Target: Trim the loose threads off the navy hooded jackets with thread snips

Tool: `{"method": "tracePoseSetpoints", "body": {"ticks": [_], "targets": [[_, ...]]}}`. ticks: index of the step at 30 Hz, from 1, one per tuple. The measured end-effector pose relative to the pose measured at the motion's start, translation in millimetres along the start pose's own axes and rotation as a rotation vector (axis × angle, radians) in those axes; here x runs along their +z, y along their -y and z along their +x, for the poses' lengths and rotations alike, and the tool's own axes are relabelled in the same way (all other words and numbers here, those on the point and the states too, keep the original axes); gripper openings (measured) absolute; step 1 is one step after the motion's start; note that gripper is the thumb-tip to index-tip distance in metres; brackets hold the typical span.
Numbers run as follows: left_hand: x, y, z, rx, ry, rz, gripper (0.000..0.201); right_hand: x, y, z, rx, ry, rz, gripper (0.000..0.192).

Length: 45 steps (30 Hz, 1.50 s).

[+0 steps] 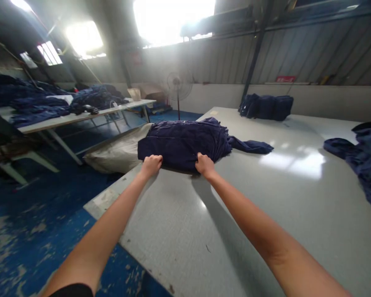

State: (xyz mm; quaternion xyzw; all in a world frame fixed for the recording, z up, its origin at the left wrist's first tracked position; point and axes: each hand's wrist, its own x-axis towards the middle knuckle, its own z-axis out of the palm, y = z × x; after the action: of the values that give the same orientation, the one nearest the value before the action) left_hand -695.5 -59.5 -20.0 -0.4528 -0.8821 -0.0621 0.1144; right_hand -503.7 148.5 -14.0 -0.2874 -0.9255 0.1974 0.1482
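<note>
A thick pile of navy garments [179,142] lies at the far left edge of the pale table [185,222], with one loose strip of cloth trailing to the right. Both my arms reach forward to its near side. My left hand [152,165] is closed on the lower edge near the pile's left end. Farther right, my right hand [204,165] grips the same near edge, thumb up against the cloth. The fingertips of both hands are partly hidden by the fabric.
Folded navy garments [266,107] stand at the table's back, and a loose heap [365,161] lies at the right. A large beige sack [120,150] sits beyond the left edge. Another table [77,121] bears clothing heaps; a standing fan [177,84] is near the wall.
</note>
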Motion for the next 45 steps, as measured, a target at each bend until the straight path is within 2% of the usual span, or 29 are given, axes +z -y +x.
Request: {"method": "tracePoseSetpoints", "body": {"ticks": [2, 5, 6, 8, 11, 13, 14, 16, 18, 20, 23, 25, 26, 28, 29, 30, 31, 32, 34, 36, 38, 39, 40, 42, 45], "targets": [[9.5, -15, -16, 0.100, 0.034, -0.025, 0.038, -1, -20, -14, 0.012, 0.043, -0.021, 0.038], [12.4, -33, -34, 0.198, 0.019, -0.055, 0.037, -7, -62, -56, 0.022, 0.079, -0.023, 0.037], [7.9, -36, -32, 0.204, -0.008, -0.060, 0.036, -10, -74, -69, 0.029, 0.073, -0.015, 0.037], [-9.3, -38, -12, 0.177, -0.082, -0.059, 0.037, -16, -85, -86, 0.044, 0.035, 0.012, 0.038], [-46.5, -44, 41, 0.128, -0.151, -0.049, 0.042, -27, -74, -91, 0.041, -0.042, 0.069, 0.037], [-70.3, -53, 68, 0.137, -0.116, -0.042, 0.043, -34, -56, -92, 0.013, -0.072, 0.113, 0.036], [-80.1, -59, 74, 0.150, -0.078, -0.037, 0.042, -37, -47, -95, -0.004, -0.079, 0.136, 0.035], [-93.5, -69, 69, 0.176, 0.017, -0.025, 0.041, -42, -33, -110, -0.036, -0.090, 0.183, 0.030], [-96.8, -79, 42, 0.201, 0.112, -0.019, 0.040, -44, -27, -135, -0.059, -0.108, 0.234, 0.019], [-90.9, -97, -1, 0.229, 0.200, -0.032, 0.039, -45, -28, -164, -0.070, -0.127, 0.292, 0.013], [-78.5, -147, -83, 0.289, 0.318, -0.116, 0.037, -47, -40, -204, -0.048, -0.154, 0.376, 0.014], [-81.7, -189, -143, 0.370, 0.380, -0.229, 0.033, -56, -54, -228, 0.000, -0.191, 0.410, 0.022], [-89.1, -208, -173, 0.441, 0.401, -0.302, 0.036, -64, -62, -240, 0.032, -0.226, 0.417, 0.025], [-114.3, -233, -225, 0.638, 0.431, -0.463, 0.055, -84, -78, -268, 0.104, -0.331, 0.411, 0.029], [-129.4, -237, -244, 0.815, 0.420, -0.601, 0.055, -94, -84, -284, 0.136, -0.395, 0.397, 0.029], [-143.6, -236, -257, 0.941, 0.416, -0.677, 0.046, -102, -87, -302, 0.151, -0.444, 0.378, 0.029], [-155.1, -230, -262, 0.997, 0.416, -0.718, 0.033, -106, -87, -320, 0.140, -0.462, 0.355, 0.028], [-162.4, -221, -258, 1.016, 0.414, -0.733, 0.025, -105, -84, -338, 0.103, -0.434, 0.324, 0.028], [-160.9, -202, -225, 0.938, 0.392, -0.690, 0.028, -91, -72, -369, -0.010, -0.258, 0.209, 0.031], [-139.6, -194, -175, 0.648, 0.257, -0.444, 0.026, -70, -63, -384, -0.085, -0.048, 0.029, 0.037], [-108.0, -195, -129, 0.557, 0.260, -0.352, 0.028, -59, -72, -382, -0.091, 0.048, -0.106, 0.034], [-92.2, -197, -113, 0.537, 0.274, -0.320, 0.029, -62, -83, -376, -0.082, 0.055, -0.131, 0.028], [-78.2, -199, -103, 0.531, 0.296, -0.300, 0.031, -72, -100, -366, -0.070, 0.046, -0.136, 0.022], [-58.1, -202, -98, 0.544, 0.336, -0.272, 0.036, -107, -142, -344, -0.029, 0.002, -0.155, 0.015], [-46.8, -203, -116, 0.592, 0.374, -0.269, 0.038, -174, -200, -322, 0.034, -0.118, -0.180, 0.017]]}}
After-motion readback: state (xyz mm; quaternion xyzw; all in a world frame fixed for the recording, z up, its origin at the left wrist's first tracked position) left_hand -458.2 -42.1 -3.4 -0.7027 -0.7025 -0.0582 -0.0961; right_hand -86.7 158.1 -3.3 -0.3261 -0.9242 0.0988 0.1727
